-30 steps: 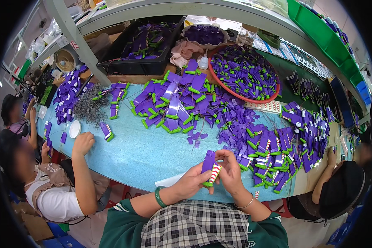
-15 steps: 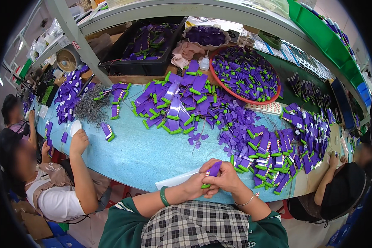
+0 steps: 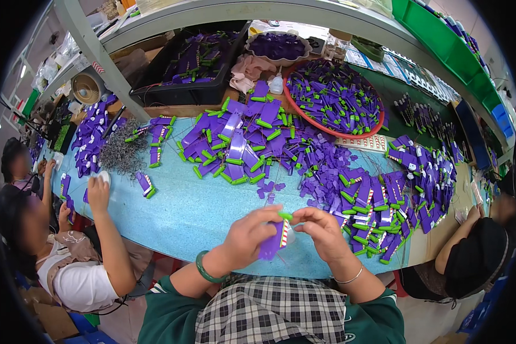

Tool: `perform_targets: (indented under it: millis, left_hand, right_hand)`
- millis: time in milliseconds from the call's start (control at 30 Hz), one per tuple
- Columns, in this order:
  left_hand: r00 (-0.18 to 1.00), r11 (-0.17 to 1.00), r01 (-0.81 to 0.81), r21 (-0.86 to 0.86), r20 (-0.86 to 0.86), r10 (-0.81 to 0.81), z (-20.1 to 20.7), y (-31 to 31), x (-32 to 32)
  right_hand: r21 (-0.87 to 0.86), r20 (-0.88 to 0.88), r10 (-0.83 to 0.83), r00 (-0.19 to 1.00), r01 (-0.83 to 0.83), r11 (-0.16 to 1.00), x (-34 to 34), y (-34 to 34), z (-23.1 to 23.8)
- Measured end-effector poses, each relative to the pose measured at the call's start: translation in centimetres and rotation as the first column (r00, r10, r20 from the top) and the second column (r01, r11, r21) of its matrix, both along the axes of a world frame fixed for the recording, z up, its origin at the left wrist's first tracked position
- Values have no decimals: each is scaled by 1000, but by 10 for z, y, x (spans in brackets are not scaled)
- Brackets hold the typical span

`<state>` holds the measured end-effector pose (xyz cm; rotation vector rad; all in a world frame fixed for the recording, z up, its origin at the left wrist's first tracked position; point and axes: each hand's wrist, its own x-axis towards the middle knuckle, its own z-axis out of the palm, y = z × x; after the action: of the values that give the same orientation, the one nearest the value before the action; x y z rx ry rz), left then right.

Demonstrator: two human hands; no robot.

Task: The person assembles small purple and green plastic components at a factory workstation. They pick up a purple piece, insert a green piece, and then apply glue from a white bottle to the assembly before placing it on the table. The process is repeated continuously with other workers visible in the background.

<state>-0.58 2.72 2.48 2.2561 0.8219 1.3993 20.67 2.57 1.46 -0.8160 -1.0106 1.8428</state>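
Note:
Pinched in my left hand (image 3: 247,236) is a flat purple piece (image 3: 270,247) with a rounded green end and a red-and-white striped edge. Its green end points up and away from me, and the purple part hangs below my fingers. My right hand (image 3: 325,234) is closed at the thumb and forefinger, right beside the green end. Anything between those fingertips is too small to make out. A small whitish, see-through bit (image 3: 290,237) shows between my hands. Beyond them lies a heap of similar purple and green pieces (image 3: 235,143), with small purple cut-outs (image 3: 327,178) to its right.
More striped pieces (image 3: 378,206) lie close to my right hand. Behind the heap stand a red round basket (image 3: 288,103) and a black tray (image 3: 175,94), under a grey shelf beam (image 3: 212,22). A tangle of wire (image 3: 123,150) lies far left. Co-workers sit at both sides.
My hands have drawn apart and turned the purple piece, so its green end now points away from me and its striped edge shows. The white sheet by my left hand is gone from there.

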Motion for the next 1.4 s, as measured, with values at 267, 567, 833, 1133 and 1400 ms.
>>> perform_targets:
  millis: [267, 567, 833, 1133, 1400]
  left_hand:
    - [973, 851, 42, 523, -213, 83, -3, 0, 1]
    - [973, 829, 142, 541, -232, -15, -9, -6, 0]
    - [967, 898, 126, 421, -253, -17, -8, -10, 2]
    - [970, 712, 237, -661, 203, -135, -16, 18, 35]
    - [769, 970, -164, 181, -593, 240, -39, 120, 32]
  right_hand:
    - [-70, -13, 116, 993, -116, 991, -14, 6, 2]
    - [-330, -23, 142, 990, -141, 933, -26, -3, 10]
    - [-273, -47, 436, 899, -432, 860, 9, -28, -10]
    - [612, 555, -378, 741, -56, 789, 14, -18, -8]
    - [117, 19, -459, 888, 454, 883, 32, -10, -25]
